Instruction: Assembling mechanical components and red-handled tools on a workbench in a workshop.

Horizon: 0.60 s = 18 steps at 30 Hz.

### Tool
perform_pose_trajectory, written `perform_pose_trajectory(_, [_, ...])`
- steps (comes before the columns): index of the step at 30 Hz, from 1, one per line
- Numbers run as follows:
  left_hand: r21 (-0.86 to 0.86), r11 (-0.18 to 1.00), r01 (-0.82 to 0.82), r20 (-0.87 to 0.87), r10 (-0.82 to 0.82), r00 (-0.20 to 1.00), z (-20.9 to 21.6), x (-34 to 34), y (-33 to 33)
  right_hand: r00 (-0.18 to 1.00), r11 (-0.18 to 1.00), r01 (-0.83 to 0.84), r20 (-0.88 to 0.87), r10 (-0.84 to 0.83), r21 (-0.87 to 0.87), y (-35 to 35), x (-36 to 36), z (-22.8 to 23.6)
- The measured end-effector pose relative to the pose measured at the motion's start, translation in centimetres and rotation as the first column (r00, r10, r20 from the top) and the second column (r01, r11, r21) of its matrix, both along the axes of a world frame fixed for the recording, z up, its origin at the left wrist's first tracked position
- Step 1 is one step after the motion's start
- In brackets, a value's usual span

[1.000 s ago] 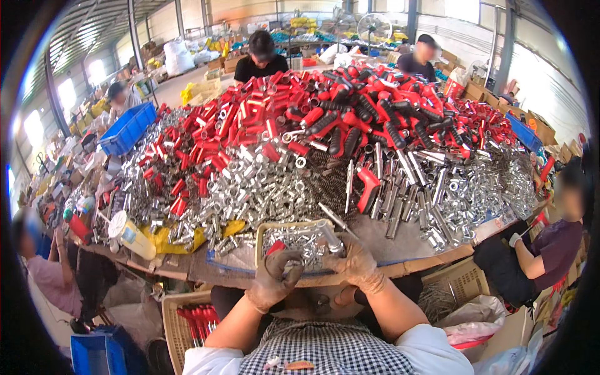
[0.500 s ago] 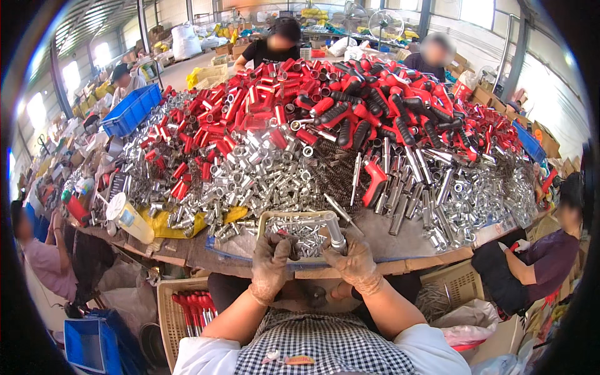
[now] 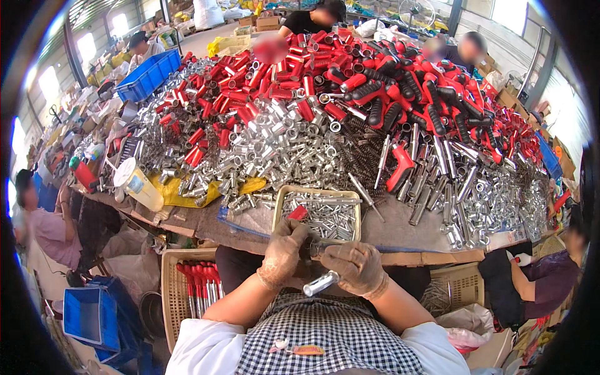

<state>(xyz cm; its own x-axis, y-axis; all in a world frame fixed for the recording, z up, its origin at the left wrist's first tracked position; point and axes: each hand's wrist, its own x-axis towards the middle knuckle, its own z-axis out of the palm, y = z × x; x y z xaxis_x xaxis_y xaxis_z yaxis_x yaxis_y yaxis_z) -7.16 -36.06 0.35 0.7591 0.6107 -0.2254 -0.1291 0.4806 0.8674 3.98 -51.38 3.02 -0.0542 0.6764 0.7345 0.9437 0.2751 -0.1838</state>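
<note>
My left hand (image 3: 283, 253), in a stained glove, is closed at the near edge of a cream tray (image 3: 275, 209). A small red part (image 3: 298, 213) shows at its fingertips; most of it is hidden. My right hand (image 3: 357, 267), gloved too, is wrapped round a silver metal tube (image 3: 321, 284), whose round end points down and left over my checked apron (image 3: 325, 340). Both hands are close together in front of the table edge. Small silver pins (image 3: 325, 219) and a few longer rods fill the tray.
A big heap of red sleeves (image 3: 250, 81), black-and-red handles (image 3: 406, 94), silver fittings (image 3: 275, 147) and dark springs (image 3: 362, 159) covers the table. A drink cup (image 3: 140, 184) stands left. A crate of red-handled tools (image 3: 169, 294) sits below. Other people work around the table.
My right hand has drawn the silver tube back from over the tray toward my body and tipped it down-left. My left hand stays closed with the red part. The whole view has shifted.
</note>
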Motion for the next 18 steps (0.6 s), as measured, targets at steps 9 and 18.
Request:
perform_pose_trajectory(9, [0.809,0.514,-0.284,0.28,0.087,0.956,-1.1,-1.1,-0.7,-0.047,0.973,-0.184,-0.987,-0.153,-0.142,0.0,-0.4,0.3])
perform_pose_trajectory(18, [0.365,0.895,-0.257,0.284,0.155,0.946,1.8,-0.5,-1.9,0.261,0.972,-0.002,-0.938,-0.227,-0.236,0.4,-0.5,1.0])
